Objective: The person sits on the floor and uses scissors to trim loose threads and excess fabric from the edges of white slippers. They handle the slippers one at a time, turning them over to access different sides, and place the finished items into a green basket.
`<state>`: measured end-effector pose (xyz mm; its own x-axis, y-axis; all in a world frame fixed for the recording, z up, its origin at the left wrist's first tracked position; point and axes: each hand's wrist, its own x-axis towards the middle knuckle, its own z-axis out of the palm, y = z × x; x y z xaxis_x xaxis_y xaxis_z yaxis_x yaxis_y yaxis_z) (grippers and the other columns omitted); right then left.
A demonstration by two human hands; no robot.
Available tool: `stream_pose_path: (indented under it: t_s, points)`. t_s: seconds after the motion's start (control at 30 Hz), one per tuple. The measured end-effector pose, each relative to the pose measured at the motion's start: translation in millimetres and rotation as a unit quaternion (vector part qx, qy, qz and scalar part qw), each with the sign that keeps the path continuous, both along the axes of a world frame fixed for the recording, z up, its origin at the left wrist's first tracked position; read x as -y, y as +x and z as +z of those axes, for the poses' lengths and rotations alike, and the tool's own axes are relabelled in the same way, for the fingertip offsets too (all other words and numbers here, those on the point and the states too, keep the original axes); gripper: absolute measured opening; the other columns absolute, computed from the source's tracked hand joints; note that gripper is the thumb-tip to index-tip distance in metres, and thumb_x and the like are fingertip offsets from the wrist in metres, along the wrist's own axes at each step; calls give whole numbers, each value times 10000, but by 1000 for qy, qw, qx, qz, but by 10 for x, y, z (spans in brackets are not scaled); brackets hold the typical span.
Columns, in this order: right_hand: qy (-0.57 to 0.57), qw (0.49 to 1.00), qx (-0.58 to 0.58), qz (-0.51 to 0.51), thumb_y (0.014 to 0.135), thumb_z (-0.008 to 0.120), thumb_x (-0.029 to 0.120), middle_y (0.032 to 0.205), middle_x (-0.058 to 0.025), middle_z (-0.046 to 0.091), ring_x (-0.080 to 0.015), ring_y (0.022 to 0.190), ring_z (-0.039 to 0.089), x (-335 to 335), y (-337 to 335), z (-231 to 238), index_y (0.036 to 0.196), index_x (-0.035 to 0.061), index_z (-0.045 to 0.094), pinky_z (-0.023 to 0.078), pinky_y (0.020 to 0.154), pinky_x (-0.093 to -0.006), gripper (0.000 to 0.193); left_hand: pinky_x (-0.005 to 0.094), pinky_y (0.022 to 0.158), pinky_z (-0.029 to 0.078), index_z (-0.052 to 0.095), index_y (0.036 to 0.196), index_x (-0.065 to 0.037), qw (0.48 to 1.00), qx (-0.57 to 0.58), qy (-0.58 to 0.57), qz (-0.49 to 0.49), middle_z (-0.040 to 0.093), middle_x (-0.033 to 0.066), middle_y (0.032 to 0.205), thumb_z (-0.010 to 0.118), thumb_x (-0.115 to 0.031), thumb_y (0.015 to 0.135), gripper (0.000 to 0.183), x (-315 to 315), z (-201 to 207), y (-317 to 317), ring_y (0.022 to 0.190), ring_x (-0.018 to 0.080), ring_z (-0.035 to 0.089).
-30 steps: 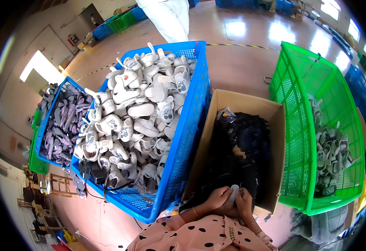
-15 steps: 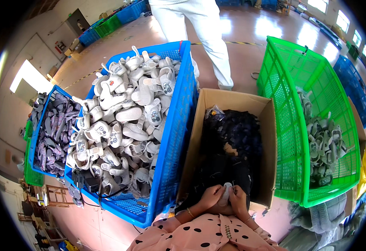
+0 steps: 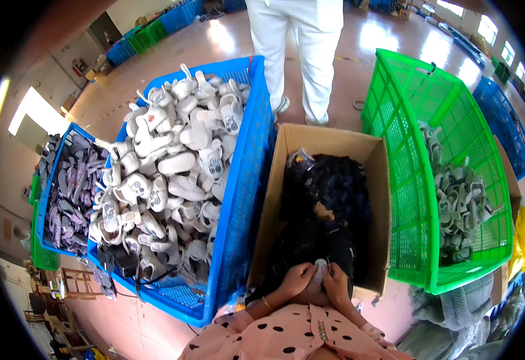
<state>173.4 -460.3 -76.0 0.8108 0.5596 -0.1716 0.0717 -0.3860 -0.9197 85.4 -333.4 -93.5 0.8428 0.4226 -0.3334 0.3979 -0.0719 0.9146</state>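
Over my lap, a small light grey shoe (image 3: 319, 276) is held between my two hands. My left hand (image 3: 297, 279) pinches its left edge, with the fingers bent inward. On the opposite edge, my right hand (image 3: 337, 282) grips with closed fingers. The shoe's far end pokes up between the hands, and its near part is partly hidden. To my left, a blue plastic crate (image 3: 233, 198) is heaped with similar pale children's shoes (image 3: 178, 162), many with a picture on the upper.
A cardboard box (image 3: 381, 222) around my legs holds dark items. Right of it stands a green crate (image 3: 401, 204) with grey-green shoes (image 3: 459, 192). A smaller crate (image 3: 46, 225) at far left holds patterned purple-grey pieces. Beyond the box stands a person in white trousers (image 3: 310, 54).
The standing person's legs have shifted right and now stand upright side by side. The crates and box appear slightly lower-left in view. Both my hands still hold the shoe.
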Motion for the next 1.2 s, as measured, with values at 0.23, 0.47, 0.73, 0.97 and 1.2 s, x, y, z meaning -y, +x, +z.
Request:
stream_pose_path:
  t_s: [0.23,0.47,0.73,0.97,1.2]
  points:
    - [7,1000,-22,-5,937,592,180,602,-94,548,-119,542,515,-10,30,17,831,-29,585,405,507,-291,235,299,543,399,620,837,3,1000,15,-9,0,563,96,641,526,-272,998,333,-10,-9,30,573,128,503]
    - [5,1000,-25,-6,933,599,166,615,-102,536,-118,552,502,41,27,-57,819,-32,571,402,504,-299,231,280,542,391,623,836,-1,999,20,-31,5,559,71,645,526,-279,1001,338,7,51,36,585,103,479]
    - [12,1000,-17,-3,939,589,162,597,-65,518,-86,555,479,11,23,-4,793,-30,555,384,490,-282,244,292,531,383,613,813,4,999,23,-32,7,546,85,627,538,-284,993,348,-7,101,33,570,108,471]
    - [16,1000,-23,2,955,563,164,584,-63,527,-90,540,485,34,20,-27,803,-20,561,382,487,-275,238,267,545,389,613,799,-5,998,44,-46,15,554,50,633,561,-264,984,322,3,67,18,584,85,465]
    - [25,999,-35,9,965,549,173,582,-70,544,-91,534,492,50,6,40,821,-16,567,383,489,-277,237,229,586,391,595,796,-30,988,80,-129,10,566,1,704,620,-206,950,235,19,43,-27,671,48,484]
